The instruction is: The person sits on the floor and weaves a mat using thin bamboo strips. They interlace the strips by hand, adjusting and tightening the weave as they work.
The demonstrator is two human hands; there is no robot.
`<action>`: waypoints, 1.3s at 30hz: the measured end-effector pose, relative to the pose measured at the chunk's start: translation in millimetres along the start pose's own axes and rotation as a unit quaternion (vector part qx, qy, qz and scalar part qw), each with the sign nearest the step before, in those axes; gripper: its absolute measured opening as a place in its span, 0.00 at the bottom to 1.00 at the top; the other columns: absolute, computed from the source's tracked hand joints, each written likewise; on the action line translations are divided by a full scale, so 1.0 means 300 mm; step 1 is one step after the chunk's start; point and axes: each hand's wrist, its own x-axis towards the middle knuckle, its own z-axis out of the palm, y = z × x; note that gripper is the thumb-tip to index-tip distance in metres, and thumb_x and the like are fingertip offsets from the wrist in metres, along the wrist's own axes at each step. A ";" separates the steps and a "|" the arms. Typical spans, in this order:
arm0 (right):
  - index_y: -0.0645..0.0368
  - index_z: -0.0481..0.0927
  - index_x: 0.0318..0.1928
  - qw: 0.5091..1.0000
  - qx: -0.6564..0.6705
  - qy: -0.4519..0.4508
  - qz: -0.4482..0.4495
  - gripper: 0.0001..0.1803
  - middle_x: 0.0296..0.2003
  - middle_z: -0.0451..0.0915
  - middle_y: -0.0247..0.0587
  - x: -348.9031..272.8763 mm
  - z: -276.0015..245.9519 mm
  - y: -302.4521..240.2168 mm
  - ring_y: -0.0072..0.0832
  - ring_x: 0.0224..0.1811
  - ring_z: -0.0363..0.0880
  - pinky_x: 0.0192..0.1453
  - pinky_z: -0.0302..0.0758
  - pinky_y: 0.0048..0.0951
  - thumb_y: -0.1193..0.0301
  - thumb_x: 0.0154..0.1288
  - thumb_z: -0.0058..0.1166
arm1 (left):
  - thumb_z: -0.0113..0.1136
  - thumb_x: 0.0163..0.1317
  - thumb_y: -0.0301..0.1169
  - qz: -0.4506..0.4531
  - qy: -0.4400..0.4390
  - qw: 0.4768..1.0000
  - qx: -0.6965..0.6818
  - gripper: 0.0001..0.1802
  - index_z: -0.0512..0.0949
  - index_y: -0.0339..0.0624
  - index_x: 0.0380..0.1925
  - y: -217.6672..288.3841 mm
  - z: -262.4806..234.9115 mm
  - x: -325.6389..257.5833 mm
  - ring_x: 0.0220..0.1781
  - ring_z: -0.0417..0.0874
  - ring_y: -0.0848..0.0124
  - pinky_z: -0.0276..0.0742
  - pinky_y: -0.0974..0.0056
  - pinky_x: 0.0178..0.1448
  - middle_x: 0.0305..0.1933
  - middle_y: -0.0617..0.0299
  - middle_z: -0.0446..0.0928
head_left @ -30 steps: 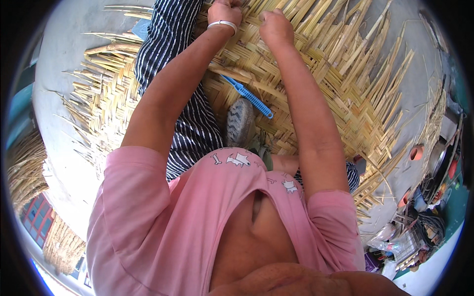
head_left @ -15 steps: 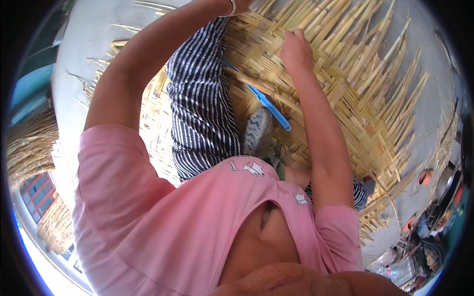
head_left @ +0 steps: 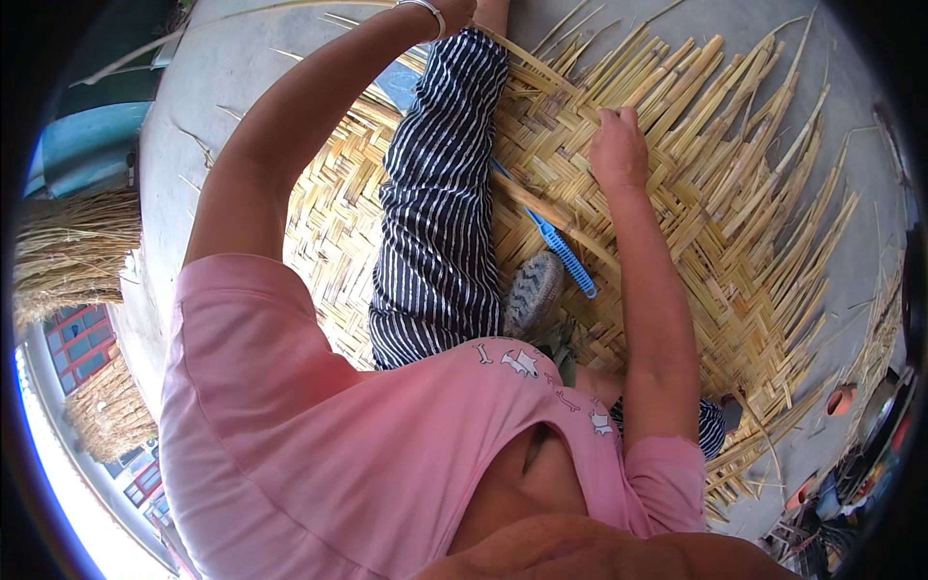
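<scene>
Your left hand (head_left: 454,14), wearing a pale, smooth bracelet (head_left: 426,14) at the wrist, is curled around a long, thin cane strip (head_left: 530,61); its fingertips are partly cut off by the upper edge of the view. From that hand the strip slants to the woven mat (head_left: 710,300), just beyond your right hand. A narrow, bowed length (head_left: 232,17) also reaches out to the left of your left hand; you cannot be told for sure whether it is the same piece.

Your right hand (head_left: 619,152) has its fingers folded in close over the mat's weave; whether they pinch a strip cannot be told. The mat spreads under and around that hand, its flat, straw-yellow splints crossing in a tight zigzag. To the right of your right hand the weave ends in loose, stiff stalks (head_left: 744,126), ragged and split, fanning over smooth grey floor (head_left: 851,193).

Nearer you than your right hand and to its left, a tool with a ribbed blue handle (head_left: 570,259) lies on the mat, partly overlapped by a flat, pale brown stick (head_left: 570,227). Beside it shows the grey, deeply grooved sole of a shoe (head_left: 534,293). Your crinkled, black-and-white striped trouser leg (head_left: 440,213) crosses the mat between your left forearm and the tool. Far to the left of your hands sits a bristly straw bundle (head_left: 72,251).
</scene>
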 end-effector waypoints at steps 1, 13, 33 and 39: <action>0.55 0.83 0.54 1.000 0.002 0.002 -0.005 0.16 0.55 0.76 0.50 0.001 0.007 0.004 0.51 0.54 0.81 0.58 0.80 0.48 0.76 0.67 0.55 | 0.59 0.65 0.36 -0.016 0.000 1.000 -0.015 0.13 0.90 0.46 0.38 0.013 -0.030 -0.028 0.48 0.89 0.52 0.84 0.52 0.51 0.43 0.51 0.88; 0.57 0.82 0.49 1.000 -0.022 -0.017 0.004 0.11 0.53 0.75 0.47 -0.008 0.005 0.013 0.49 0.56 0.79 0.57 0.80 0.50 0.75 0.72 0.48 | 0.58 0.66 0.36 -0.111 0.025 0.993 -0.037 0.14 0.89 0.44 0.41 0.150 0.008 -0.040 0.51 0.89 0.52 0.84 0.51 0.54 0.47 0.46 0.88; 0.60 0.83 0.48 0.997 -0.036 0.022 -0.060 0.12 0.49 0.76 0.50 -0.009 0.028 0.043 0.51 0.51 0.80 0.57 0.79 0.49 0.78 0.67 0.52 | 0.53 0.67 0.33 -0.178 0.150 0.954 -0.187 0.15 0.83 0.34 0.43 0.148 0.074 -0.108 0.52 0.85 0.39 0.80 0.44 0.57 0.43 0.34 0.84; 0.62 0.83 0.52 0.987 -0.069 0.050 -0.134 0.13 0.50 0.79 0.53 0.011 0.105 0.102 0.54 0.51 0.80 0.57 0.79 0.51 0.72 0.71 0.52 | 0.53 0.67 0.34 -0.348 0.225 0.877 -0.244 0.15 0.83 0.34 0.42 -0.198 0.278 -0.123 0.51 0.85 0.41 0.80 0.45 0.58 0.45 0.36 0.84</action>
